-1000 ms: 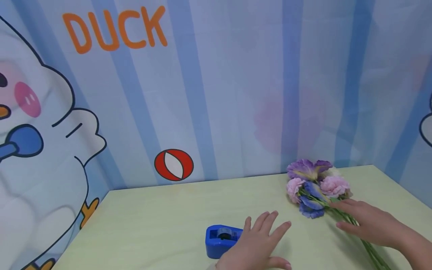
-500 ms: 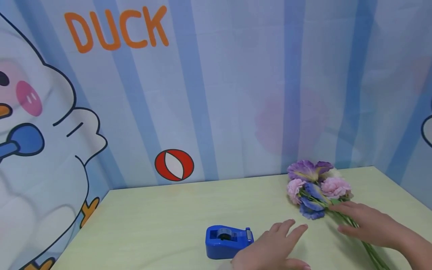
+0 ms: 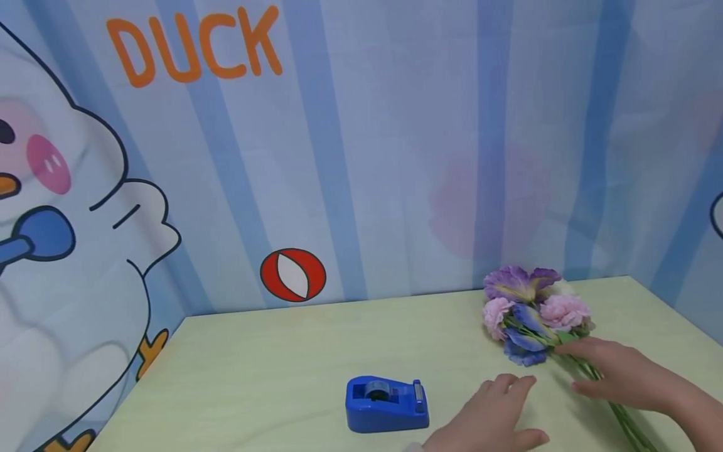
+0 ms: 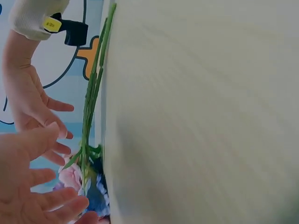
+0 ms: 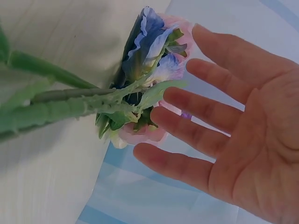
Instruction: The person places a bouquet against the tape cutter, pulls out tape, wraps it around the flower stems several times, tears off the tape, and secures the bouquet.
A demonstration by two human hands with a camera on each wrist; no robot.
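Flower bunch point(image 3: 531, 320) is lying toward the back right of the surface point(image 3: 271, 364), not picked up. Fingers of the right hand point(image 3: 629, 376) are spread by the stems point(image 3: 631, 427), gripping nothing; the left hand's point(image 3: 482, 417) are loose too, between bunch and tape dispenser point(image 3: 384, 414) (roll's in it). Start or finish of the handling? Can't tell. Head view cuts off the stem ends, and whether fingertips brush the stems is unclear.
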